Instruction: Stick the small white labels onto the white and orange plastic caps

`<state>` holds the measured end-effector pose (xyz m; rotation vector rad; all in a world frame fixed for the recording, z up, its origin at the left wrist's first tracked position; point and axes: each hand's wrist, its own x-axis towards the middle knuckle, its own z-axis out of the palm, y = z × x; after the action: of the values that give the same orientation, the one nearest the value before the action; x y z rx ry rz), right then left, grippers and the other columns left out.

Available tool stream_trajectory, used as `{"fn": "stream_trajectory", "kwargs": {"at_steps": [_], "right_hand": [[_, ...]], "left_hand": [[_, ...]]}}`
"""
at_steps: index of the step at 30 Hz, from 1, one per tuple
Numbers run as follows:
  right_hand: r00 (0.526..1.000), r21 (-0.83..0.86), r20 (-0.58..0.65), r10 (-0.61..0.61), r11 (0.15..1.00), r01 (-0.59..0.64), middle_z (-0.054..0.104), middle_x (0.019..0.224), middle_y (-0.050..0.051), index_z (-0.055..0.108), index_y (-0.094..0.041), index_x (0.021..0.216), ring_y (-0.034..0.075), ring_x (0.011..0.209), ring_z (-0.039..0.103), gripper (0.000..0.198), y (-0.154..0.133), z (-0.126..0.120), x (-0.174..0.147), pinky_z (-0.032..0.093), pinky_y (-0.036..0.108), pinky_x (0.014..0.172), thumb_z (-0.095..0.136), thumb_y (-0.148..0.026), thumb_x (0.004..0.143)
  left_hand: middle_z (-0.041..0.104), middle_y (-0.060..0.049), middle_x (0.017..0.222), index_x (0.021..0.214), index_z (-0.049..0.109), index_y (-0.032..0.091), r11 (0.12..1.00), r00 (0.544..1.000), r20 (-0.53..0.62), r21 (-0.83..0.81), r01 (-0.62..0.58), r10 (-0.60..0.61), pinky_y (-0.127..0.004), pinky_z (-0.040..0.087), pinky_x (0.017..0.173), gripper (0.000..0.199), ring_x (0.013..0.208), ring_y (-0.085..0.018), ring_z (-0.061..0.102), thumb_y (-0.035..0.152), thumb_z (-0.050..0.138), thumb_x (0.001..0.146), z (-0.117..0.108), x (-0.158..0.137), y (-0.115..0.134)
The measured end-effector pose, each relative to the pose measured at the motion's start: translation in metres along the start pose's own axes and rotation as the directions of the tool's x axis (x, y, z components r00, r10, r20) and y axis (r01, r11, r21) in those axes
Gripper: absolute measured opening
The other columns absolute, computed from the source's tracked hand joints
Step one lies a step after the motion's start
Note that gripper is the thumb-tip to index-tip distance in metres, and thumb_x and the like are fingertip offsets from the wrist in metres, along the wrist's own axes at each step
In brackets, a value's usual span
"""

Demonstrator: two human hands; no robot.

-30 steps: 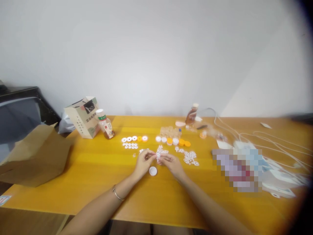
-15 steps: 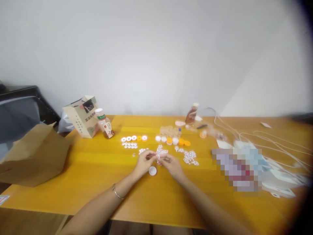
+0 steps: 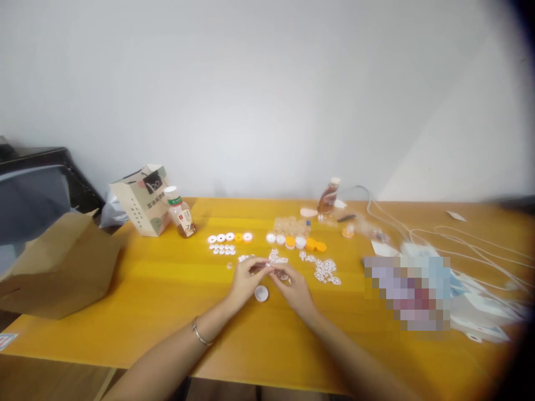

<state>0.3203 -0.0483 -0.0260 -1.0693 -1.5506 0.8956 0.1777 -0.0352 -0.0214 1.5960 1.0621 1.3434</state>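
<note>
My left hand (image 3: 246,281) and my right hand (image 3: 296,287) meet fingertip to fingertip over the table. Between their pinched fingers is a small white piece (image 3: 268,265), mostly covered. A round white cap (image 3: 261,293) lies just below the hands, touched by neither. Loose white pieces with dark holes or marks (image 3: 276,257) are heaped right behind my fingers. More of them form a pile (image 3: 326,268) to the right. Beyond my left hand, small white round pieces (image 3: 223,249) sit in short rows before a line of white and orange caps (image 3: 220,238).
Another line of white and orange caps (image 3: 300,242) stands before clear small containers (image 3: 288,225). Farther back are a tilted-looking labelled bottle (image 3: 180,214), a paper bag (image 3: 144,203) and a brown bottle (image 3: 328,197). A brown paper bag (image 3: 62,267) is at left; white cables (image 3: 472,248) run at right.
The fingertips have shifted slightly, and the small white piece shows less than before. My right hand has turned a little, its fingers arched more. The whole view has dropped slightly.
</note>
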Motion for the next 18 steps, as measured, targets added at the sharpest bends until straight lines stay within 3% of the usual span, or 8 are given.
{"fn": "stream_trajectory", "kwargs": {"at_steps": [3,7,13,16,18], "right_hand": [[0.998,0.15,0.038,0.05,0.987,-0.055,0.066,0.096,0.004,0.065,-0.024,0.087,0.021,0.09,0.059,0.02,0.001,0.0,0.003,0.045,0.036,0.082,0.059,-0.035,0.072],[0.985,0.358,0.038,0.17,0.918,-0.172,0.067,0.083,0.002,0.062,-0.022,0.078,0.019,0.084,0.061,0.018,0.003,-0.002,0.008,0.046,0.035,0.08,0.067,-0.034,0.065],[0.964,0.369,0.098,0.249,0.89,-0.267,0.065,0.07,-0.001,0.057,-0.021,0.08,0.016,0.075,0.061,0.027,0.007,-0.003,0.009,0.044,0.033,0.08,0.072,-0.03,0.06],[0.96,0.37,0.049,0.276,0.888,-0.274,0.065,0.075,0.0,0.058,-0.021,0.08,0.016,0.076,0.06,0.027,0.008,-0.004,0.01,0.045,0.031,0.076,0.071,-0.032,0.059],[0.956,0.363,-0.017,0.294,0.892,-0.268,0.064,0.078,0.001,0.059,-0.021,0.081,0.017,0.076,0.059,0.029,0.01,-0.007,0.012,0.045,0.03,0.072,0.071,-0.034,0.058]], "left_hand": [[0.066,-0.008,0.089,0.089,0.065,0.014,1.0,1.0,0.006,-0.017,0.014,-0.013,-0.029,0.05,0.075,0.023,0.081,-0.018,0.062,0.027,0.061,0.071,-0.001,0.002,-0.001],[0.066,-0.008,0.095,0.095,0.064,0.016,1.0,0.997,0.079,-0.012,0.018,-0.017,-0.031,0.048,0.082,0.025,0.087,-0.019,0.061,0.025,0.058,0.073,-0.001,0.002,0.0],[0.065,-0.007,0.097,0.096,0.063,0.018,1.0,0.994,0.111,-0.003,0.0,0.0,-0.031,0.046,0.083,0.023,0.092,-0.019,0.06,0.025,0.054,0.076,0.001,0.002,0.002],[0.065,-0.007,0.098,0.099,0.061,0.018,1.0,0.994,0.11,0.007,-0.002,0.001,-0.028,0.046,0.081,0.025,0.09,-0.018,0.06,0.025,0.054,0.077,-0.002,0.006,-0.003],[0.065,-0.006,0.095,0.096,0.062,0.019,0.993,0.994,0.111,0.118,-0.032,0.018,-0.028,0.045,0.078,0.022,0.087,-0.017,0.059,0.026,0.054,0.077,-0.006,0.009,-0.007]]}}
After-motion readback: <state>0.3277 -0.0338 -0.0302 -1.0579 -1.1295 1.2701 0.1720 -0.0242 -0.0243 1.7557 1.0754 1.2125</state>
